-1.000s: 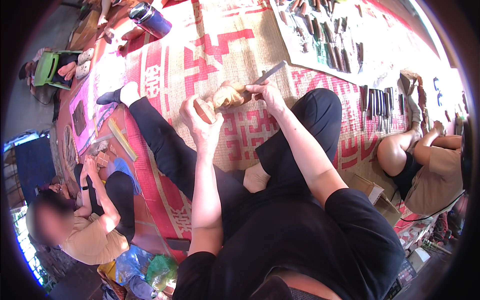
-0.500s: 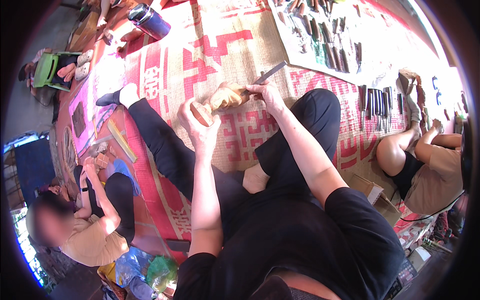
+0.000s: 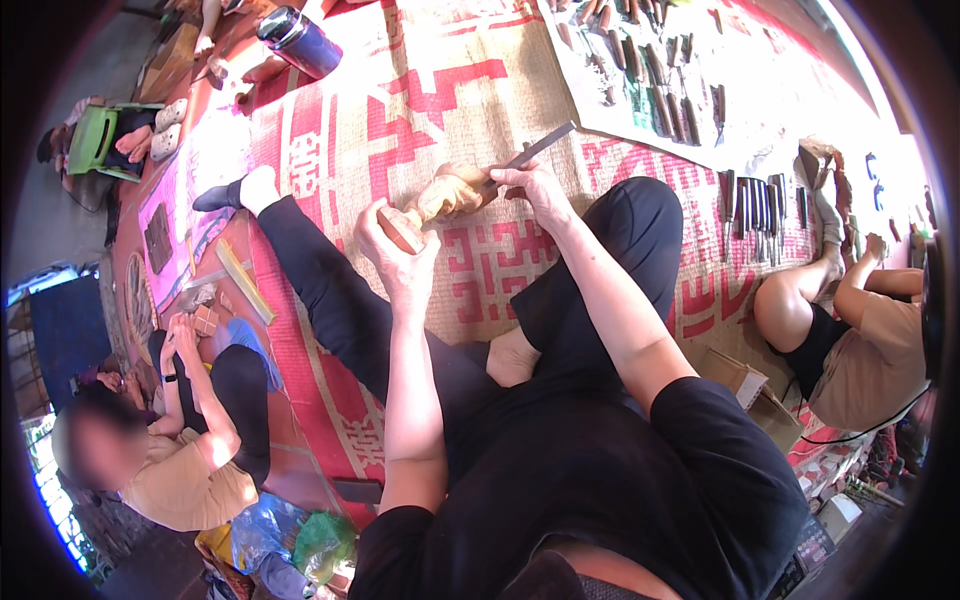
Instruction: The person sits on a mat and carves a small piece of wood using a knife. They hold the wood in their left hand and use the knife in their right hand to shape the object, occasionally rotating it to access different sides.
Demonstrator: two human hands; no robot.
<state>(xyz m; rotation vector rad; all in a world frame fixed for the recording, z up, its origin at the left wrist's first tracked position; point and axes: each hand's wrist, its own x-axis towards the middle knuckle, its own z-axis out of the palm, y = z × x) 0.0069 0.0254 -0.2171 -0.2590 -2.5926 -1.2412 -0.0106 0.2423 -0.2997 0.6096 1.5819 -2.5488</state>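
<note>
My left hand point(image 3: 402, 262) is closed round the squared base of a light-brown wooden carving point(image 3: 447, 196), a small rounded figure held tilted above the mat. At the carving's right end, my right hand point(image 3: 538, 192) grips a flat, narrow metal file point(image 3: 549, 143). The file slants up and away to the right, and its lower end lies against or just behind the carving; I cannot tell which. Fingers of the right hand pinch the file close to the wood. Both hands are out in front of my crossed and stretched legs.
Beneath me is a red and beige woven mat point(image 3: 440, 110). Many wood-handled carving tools point(image 3: 665, 90) lie on a white sheet at far right, with a row of chisels point(image 3: 755, 205) nearer. A dark flask point(image 3: 300, 42) stands at far left. Co-workers sit at left point(image 3: 190, 440) and right point(image 3: 860, 350).
The carving and the file have shifted only very slightly in my hands. Both hands keep the same grip.
</note>
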